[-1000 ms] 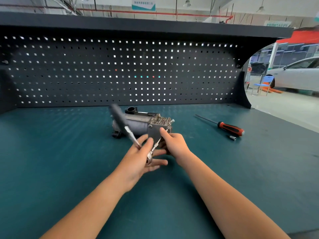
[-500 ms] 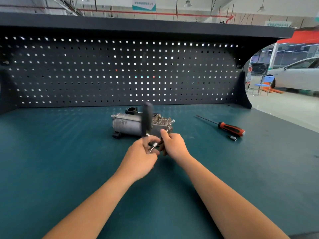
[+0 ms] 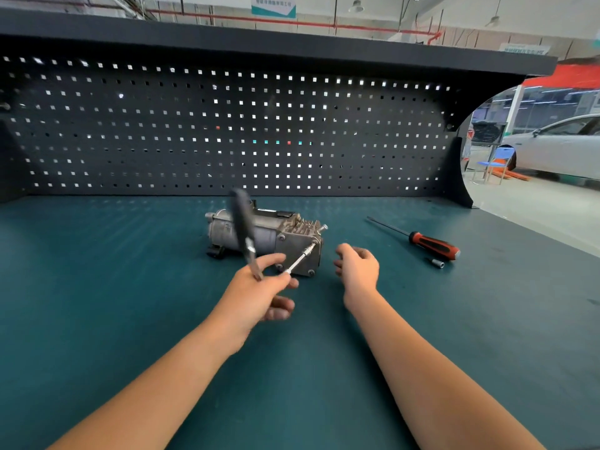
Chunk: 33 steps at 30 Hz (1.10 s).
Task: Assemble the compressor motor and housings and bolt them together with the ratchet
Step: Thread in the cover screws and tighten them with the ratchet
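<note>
While the grey cylindrical metal compressor (image 3: 259,235) with its finned housing lies on its side, the left hand (image 3: 256,293) grips the black-handled steel ratchet (image 3: 243,228) near its head, just in front of the compressor, with the handle pointing up across the motor body. A thin silver extension bar (image 3: 300,259) runs from the ratchet to a bolt on the housing's end plate. The right hand (image 3: 358,269) hovers just right of the compressor, fingers loosely curled and holding nothing.

To tighten well, the bar should probably stay square to the bolt head, and the free hand should brace the housing so it cannot roll.

Well to the compressor's right lie a long screwdriver with a red-and-black handle (image 3: 433,245) and a small silver socket (image 3: 436,263). Under the compressor is a dark teal bench mat (image 3: 97,287), and behind it a black perforated pegboard (image 3: 194,131). Far to its right, a white car (image 3: 558,147) and a blue chair (image 3: 496,160) stand on the workshop floor.
</note>
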Motion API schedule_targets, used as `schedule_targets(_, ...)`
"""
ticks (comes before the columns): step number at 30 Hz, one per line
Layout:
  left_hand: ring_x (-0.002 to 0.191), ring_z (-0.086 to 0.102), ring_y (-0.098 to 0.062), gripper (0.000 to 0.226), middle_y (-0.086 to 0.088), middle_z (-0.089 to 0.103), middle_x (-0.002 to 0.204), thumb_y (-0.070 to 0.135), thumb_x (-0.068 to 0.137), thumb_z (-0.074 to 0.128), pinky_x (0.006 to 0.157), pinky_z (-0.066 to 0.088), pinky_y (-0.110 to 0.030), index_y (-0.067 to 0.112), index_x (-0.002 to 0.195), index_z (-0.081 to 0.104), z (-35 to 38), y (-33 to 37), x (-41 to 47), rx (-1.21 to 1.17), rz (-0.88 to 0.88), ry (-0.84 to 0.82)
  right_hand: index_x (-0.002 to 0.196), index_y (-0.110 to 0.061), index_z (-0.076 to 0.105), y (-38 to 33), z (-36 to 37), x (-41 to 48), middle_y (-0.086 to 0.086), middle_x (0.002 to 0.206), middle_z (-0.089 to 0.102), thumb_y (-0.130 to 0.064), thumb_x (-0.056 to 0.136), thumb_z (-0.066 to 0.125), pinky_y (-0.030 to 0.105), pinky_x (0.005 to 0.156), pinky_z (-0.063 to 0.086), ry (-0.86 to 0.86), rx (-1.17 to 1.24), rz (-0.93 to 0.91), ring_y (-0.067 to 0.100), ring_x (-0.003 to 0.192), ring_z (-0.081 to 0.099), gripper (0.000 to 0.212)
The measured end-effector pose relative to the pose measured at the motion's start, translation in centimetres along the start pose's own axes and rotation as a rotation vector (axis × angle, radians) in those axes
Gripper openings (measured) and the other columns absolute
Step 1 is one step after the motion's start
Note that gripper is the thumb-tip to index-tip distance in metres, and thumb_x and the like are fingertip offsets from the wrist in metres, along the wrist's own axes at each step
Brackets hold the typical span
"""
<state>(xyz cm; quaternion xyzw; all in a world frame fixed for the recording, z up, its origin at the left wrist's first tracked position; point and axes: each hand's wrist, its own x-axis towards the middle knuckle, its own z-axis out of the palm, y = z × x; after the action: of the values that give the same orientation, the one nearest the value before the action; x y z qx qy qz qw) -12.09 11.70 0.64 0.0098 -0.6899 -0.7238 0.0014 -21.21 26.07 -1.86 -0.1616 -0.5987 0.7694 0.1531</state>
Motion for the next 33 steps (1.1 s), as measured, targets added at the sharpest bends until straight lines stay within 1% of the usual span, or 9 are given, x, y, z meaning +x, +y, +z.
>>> schedule_targets(1, 0.041, 0.057, -0.008, 0.016, -0.01, 0.07, 0.074, 0.005, 0.093, 0.051, 0.04, 0.049, -0.017, 0.01, 0.099, 0.064, 0.0, 0.4, -0.1, -0.255, -0.12, 0.008, 0.101, -0.008, 0.061, 0.1, -0.4, 0.4, 0.009, 0.095, 0.064, -0.014, 0.079, 0.063, 0.032, 0.076, 0.047, -0.064, -0.115, -0.019, 0.02, 0.081, 0.058, 0.022)
schedule_targets(4, 0.037, 0.059, -0.013, 0.051, -0.021, 0.066, 0.064, 0.004, 0.093, 0.045, 0.036, 0.048, -0.016, -0.005, 0.045, 0.059, -0.6, 1.0, -0.2, -0.796, -0.332, 0.04, 0.129, -0.008, 0.051, 0.5, -0.4, 0.5, 0.006, 0.115, 0.061, -0.02, 0.077, 0.071, 0.027, 0.083, 0.042, -0.23, -0.468, -0.144, 0.02, 0.104, 0.057, 0.057)
schedule_targets(7, 0.033, 0.054, -0.011, 0.037, -0.02, 0.065, 0.062, 0.001, 0.093, 0.042, 0.035, 0.045, -0.013, -0.003, 0.058, 0.053, -0.8, 0.8, -0.2, -0.872, -0.345, 0.056, 0.112, -0.014, 0.062, 1.1, 0.4, -0.1, -0.002, 0.099, 0.064, -0.018, 0.077, 0.072, 0.021, 0.076, 0.042, -0.341, -0.572, -0.263, 0.017, 0.098, 0.062, 0.037)
schedule_targets(13, 0.032, 0.04, -0.004, 0.02, -0.012, 0.072, 0.068, -0.004, 0.091, 0.042, 0.035, 0.033, -0.012, 0.013, 0.093, 0.052, -0.9, 0.9, 0.8, -0.21, -0.086, 0.11, 0.095, -0.02, 0.067, 1.0, 0.3, -0.2, -0.002, 0.089, 0.068, -0.013, 0.079, 0.066, 0.016, 0.061, 0.044, -0.322, -0.537, -0.291, 0.012, 0.082, 0.059, 0.018)
schedule_targets(17, 0.064, 0.059, -0.02, 0.034, -0.001, 0.065, 0.091, -0.002, 0.069, 0.067, 0.048, 0.043, -0.027, 0.019, 0.096, 0.064, -2.6, 0.4, 0.6, 1.027, 0.676, 0.067, 0.097, -0.013, 0.072, 1.1, 0.5, 0.2, -0.003, 0.077, 0.063, -0.024, 0.083, 0.068, 0.016, 0.058, 0.041, -0.246, -0.58, -0.361, 0.011, 0.075, 0.057, 0.018)
schedule_targets(19, 0.083, 0.06, -0.02, 0.04, 0.005, 0.057, 0.108, 0.004, 0.071, 0.066, 0.058, 0.044, -0.029, 0.024, 0.106, 0.063, -2.6, 0.4, 0.5, 1.237, 0.655, 0.069, 0.095, -0.013, 0.073, 1.1, 0.5, 0.4, -0.004, 0.073, 0.063, -0.026, 0.082, 0.07, 0.021, 0.064, 0.042, -0.215, -0.579, -0.38, 0.009, 0.076, 0.058, 0.019)
schedule_targets(24, 0.085, 0.062, -0.016, 0.031, 0.008, 0.068, 0.094, 0.002, 0.086, 0.053, 0.076, 0.047, -0.032, 0.028, 0.092, 0.068, -3.4, 0.0, 1.6, 0.856, 0.494, 0.117, 0.095, -0.015, 0.073, 1.1, 0.5, 0.4, -0.006, 0.076, 0.064, -0.028, 0.081, 0.071, 0.017, 0.06, 0.041, -0.212, -0.59, -0.371, 0.009, 0.078, 0.059, 0.02)
schedule_targets(28, 0.039, 0.045, -0.001, 0.028, -0.001, 0.071, 0.08, -0.002, 0.088, 0.051, 0.041, 0.04, -0.017, 0.021, 0.08, 0.065, -2.3, 0.1, 1.2, 0.303, 0.055, 0.085, 0.092, -0.013, 0.071, 1.1, 1.0, 0.1, -0.006, 0.074, 0.063, -0.03, 0.082, 0.07, 0.014, 0.056, 0.039, -0.223, -0.608, -0.38, 0.011, 0.076, 0.059, 0.019)
schedule_targets(33, 0.028, 0.039, -0.003, 0.016, -0.017, 0.064, 0.055, -0.006, 0.09, 0.043, 0.03, 0.035, -0.009, 0.004, 0.083, 0.054, -2.3, 0.8, 0.1, -0.65, -0.342, 0.112, 0.092, -0.011, 0.068, 1.6, 2.2, -0.4, -0.006, 0.076, 0.062, -0.033, 0.08, 0.07, 0.021, 0.059, 0.039, -0.23, -0.65, -0.392, 0.012, 0.076, 0.058, 0.025)
